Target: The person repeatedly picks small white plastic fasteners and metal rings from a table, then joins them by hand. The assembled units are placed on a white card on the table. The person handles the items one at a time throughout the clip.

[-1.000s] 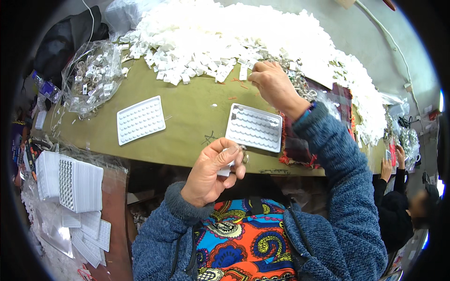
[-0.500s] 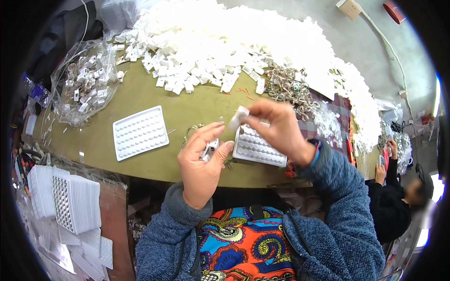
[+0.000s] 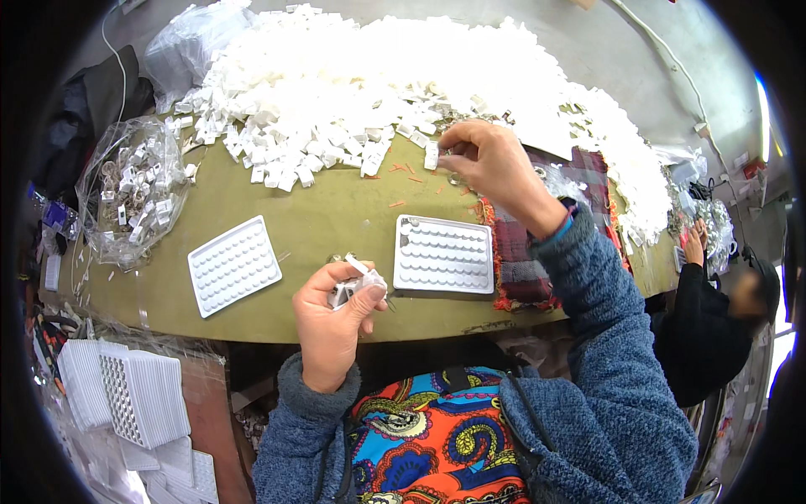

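My left hand [image 3: 327, 323] is closed around a small bunch of white plastic pieces [image 3: 345, 293], its thumb pressed over them. Metal bits and thin wire ends stick out beside the fingers. Reaching to the near edge of the big white heap, my right hand [image 3: 495, 168] has its thumb and fingertips closed at the side of one small white block [image 3: 431, 156]. The hand hides most of the metal parts behind it. Between me and the heap lies a white dimpled tray [image 3: 445, 290], with small metal parts in its top left corner.
A second dimpled tray [image 3: 238, 307] lies to the left. Beyond spreads the white heap [image 3: 369, 76]. A clear bag [image 3: 101, 202] of parts stands far left, stacked trays [image 3: 151, 395] lower left. A plaid cloth [image 3: 525, 265] lies right; another person [image 3: 705, 328] sits beyond it.
My right hand has moved up and away from the left hand to the heap's edge. The white piece it held is no longer in it. My left hand has drawn slightly back, and the view has shifted.
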The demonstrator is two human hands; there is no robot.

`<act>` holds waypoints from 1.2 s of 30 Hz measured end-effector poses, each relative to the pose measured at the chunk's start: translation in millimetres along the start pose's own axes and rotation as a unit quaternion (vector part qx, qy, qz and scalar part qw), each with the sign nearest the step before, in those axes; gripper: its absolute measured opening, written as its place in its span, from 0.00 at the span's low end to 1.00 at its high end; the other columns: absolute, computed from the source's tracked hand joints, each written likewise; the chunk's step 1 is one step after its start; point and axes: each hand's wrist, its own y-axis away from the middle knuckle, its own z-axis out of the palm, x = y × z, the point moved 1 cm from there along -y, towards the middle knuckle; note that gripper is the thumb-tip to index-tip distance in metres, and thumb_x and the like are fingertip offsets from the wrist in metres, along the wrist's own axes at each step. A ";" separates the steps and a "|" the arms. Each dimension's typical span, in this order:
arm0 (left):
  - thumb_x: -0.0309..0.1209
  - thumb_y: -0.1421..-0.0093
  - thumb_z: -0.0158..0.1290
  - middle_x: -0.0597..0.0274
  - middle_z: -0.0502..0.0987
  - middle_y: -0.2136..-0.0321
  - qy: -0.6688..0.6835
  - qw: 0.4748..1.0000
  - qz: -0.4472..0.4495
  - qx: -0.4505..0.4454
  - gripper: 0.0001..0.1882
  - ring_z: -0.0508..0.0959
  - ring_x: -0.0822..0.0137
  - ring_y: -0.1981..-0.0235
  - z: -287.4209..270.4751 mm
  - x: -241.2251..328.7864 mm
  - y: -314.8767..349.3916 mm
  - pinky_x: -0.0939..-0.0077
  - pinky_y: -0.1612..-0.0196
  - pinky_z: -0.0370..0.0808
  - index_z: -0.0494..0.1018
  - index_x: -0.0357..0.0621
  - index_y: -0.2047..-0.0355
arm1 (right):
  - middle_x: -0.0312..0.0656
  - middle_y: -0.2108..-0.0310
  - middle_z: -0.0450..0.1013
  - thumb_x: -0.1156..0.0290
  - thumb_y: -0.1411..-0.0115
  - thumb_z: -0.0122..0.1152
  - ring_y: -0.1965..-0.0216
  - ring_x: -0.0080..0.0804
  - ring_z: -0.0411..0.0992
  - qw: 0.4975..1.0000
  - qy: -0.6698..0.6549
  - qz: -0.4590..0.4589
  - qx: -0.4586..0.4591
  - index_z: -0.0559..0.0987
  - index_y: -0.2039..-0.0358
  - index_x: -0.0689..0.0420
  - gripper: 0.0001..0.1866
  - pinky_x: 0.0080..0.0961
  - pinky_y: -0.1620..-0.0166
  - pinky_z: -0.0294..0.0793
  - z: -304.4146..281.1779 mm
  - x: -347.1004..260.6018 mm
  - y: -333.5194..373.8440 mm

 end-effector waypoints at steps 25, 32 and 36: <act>0.23 0.40 0.60 0.58 0.78 0.70 0.059 0.998 -0.006 -0.003 0.11 0.76 0.75 0.76 11.6 -8.6 20.6 0.87 0.80 0.69 0.73 0.34 0.58 | 0.50 0.73 0.75 0.69 0.44 0.64 0.69 0.44 0.76 0.993 0.063 -0.003 0.104 0.79 0.73 0.64 0.10 0.38 0.61 0.74 30.9 74.1 -23.1; 0.25 0.37 0.57 0.56 0.79 0.67 0.102 0.994 -0.033 -0.025 0.11 0.76 0.74 0.75 19.9 -12.1 20.8 0.85 0.80 0.69 0.72 0.34 0.57 | 0.38 0.67 0.79 0.66 0.31 0.54 0.66 0.21 0.75 0.911 -0.388 0.054 0.131 0.74 0.62 0.60 0.10 0.17 0.62 0.73 -20.8 85.8 -30.4; 0.26 0.37 0.57 0.56 0.79 0.66 0.107 0.992 -0.052 -0.033 0.11 0.77 0.74 0.74 24.1 -15.4 25.5 0.85 0.80 0.69 0.71 0.35 0.56 | 0.38 0.65 0.80 0.60 0.31 0.54 0.62 0.20 0.76 0.901 -0.408 -0.009 0.145 0.73 0.59 0.55 0.11 0.19 0.54 0.73 -26.6 89.0 -22.0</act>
